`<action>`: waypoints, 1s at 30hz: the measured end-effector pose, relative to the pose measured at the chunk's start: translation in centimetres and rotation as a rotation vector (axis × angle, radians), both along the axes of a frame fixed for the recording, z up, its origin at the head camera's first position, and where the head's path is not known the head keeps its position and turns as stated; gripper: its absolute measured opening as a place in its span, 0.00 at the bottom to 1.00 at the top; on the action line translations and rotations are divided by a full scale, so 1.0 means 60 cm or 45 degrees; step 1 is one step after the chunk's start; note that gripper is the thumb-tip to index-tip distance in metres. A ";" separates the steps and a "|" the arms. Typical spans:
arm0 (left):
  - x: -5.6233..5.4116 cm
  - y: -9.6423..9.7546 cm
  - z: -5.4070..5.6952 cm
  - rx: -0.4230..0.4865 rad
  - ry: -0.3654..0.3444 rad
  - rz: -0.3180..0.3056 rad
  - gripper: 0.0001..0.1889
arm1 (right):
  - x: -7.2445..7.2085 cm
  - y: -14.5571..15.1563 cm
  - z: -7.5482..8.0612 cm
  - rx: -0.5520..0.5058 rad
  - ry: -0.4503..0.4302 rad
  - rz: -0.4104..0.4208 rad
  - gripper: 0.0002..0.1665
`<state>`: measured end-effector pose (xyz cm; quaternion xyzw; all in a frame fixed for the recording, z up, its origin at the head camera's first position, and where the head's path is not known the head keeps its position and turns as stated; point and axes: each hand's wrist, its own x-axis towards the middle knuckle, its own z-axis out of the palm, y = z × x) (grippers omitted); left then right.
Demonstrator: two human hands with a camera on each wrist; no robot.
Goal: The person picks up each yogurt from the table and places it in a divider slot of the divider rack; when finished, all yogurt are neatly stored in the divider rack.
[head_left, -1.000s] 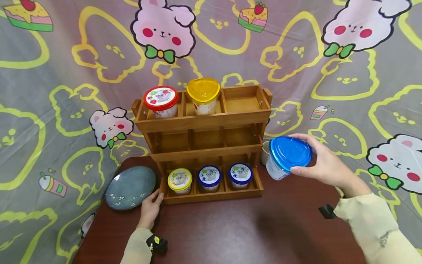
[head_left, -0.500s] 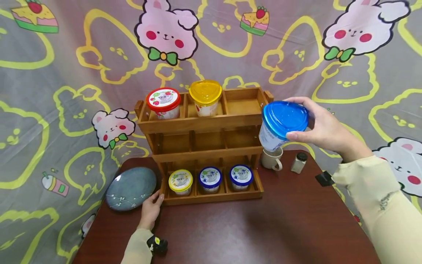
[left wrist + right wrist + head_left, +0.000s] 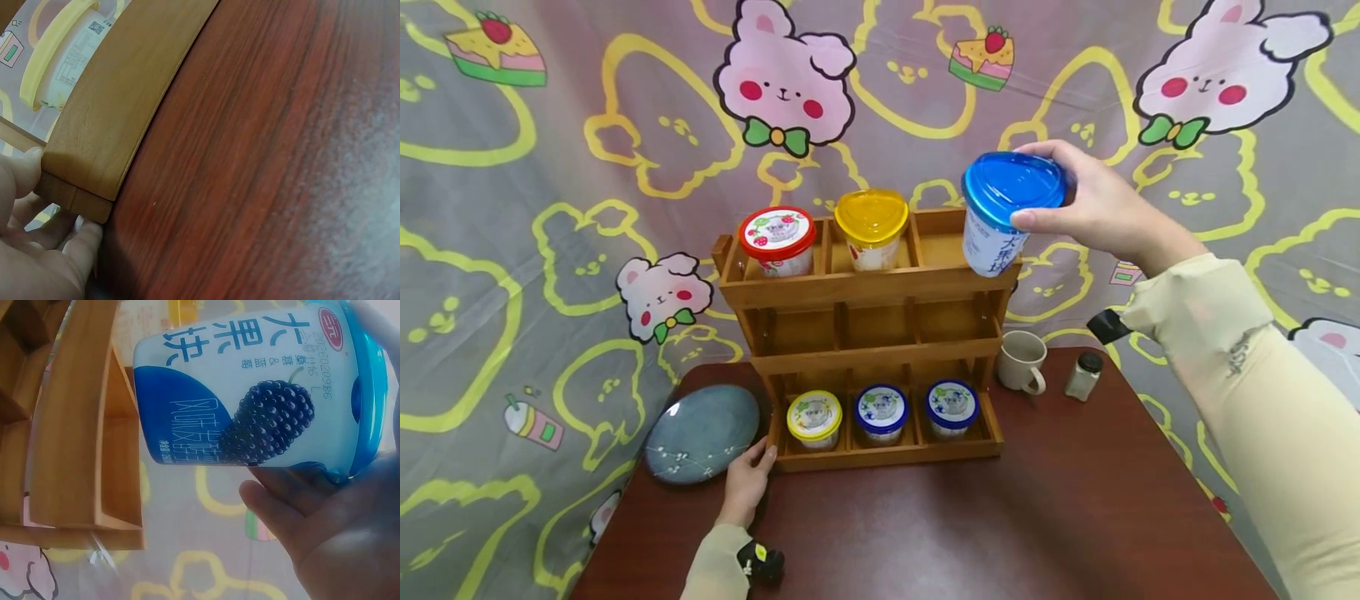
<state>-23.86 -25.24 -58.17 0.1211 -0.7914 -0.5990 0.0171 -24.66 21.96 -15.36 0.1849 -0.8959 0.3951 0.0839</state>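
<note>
My right hand (image 3: 1097, 208) grips a yogurt cup (image 3: 994, 242) by the rim of its clear blue lid. The cup, slightly tilted, is in front of the top-right compartment of the three-tier wooden rack (image 3: 872, 287). A dark berry print and large characters show on the cup (image 3: 250, 400) in the right wrist view. My left hand (image 3: 747, 483) holds the rack's lower left corner, thumb and fingers around the wood. In the top tier sit a red-lidded tub (image 3: 777, 237) and a yellow-lidded cup (image 3: 872, 225).
On the bottom tier stand a yellow-lidded tub (image 3: 815, 417) and two blue-lidded tubs (image 3: 882, 410). A grey-blue plate (image 3: 703, 429) lies left of the rack. Right of it are a mug (image 3: 1020, 360) and a small black-capped jar (image 3: 1083, 377). A patterned curtain (image 3: 925, 108) hangs behind.
My right hand has lifted the yogurt cup up and left, from beside the rack to its top-right compartment, uncovering the mug and jar. My left hand stays on the rack's corner.
</note>
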 end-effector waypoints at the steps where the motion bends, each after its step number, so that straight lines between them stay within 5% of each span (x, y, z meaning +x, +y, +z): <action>1: 0.000 0.000 0.000 0.003 0.003 0.002 0.27 | -0.008 -0.003 0.004 -0.003 -0.004 0.003 0.48; 12: -0.001 -0.005 -0.007 -0.006 0.048 -0.001 0.26 | -0.080 -0.026 0.008 0.064 -0.074 0.045 0.52; 30: 0.003 -0.003 -0.002 -0.020 0.053 0.006 0.26 | -0.149 -0.027 -0.022 0.165 -0.195 0.099 0.53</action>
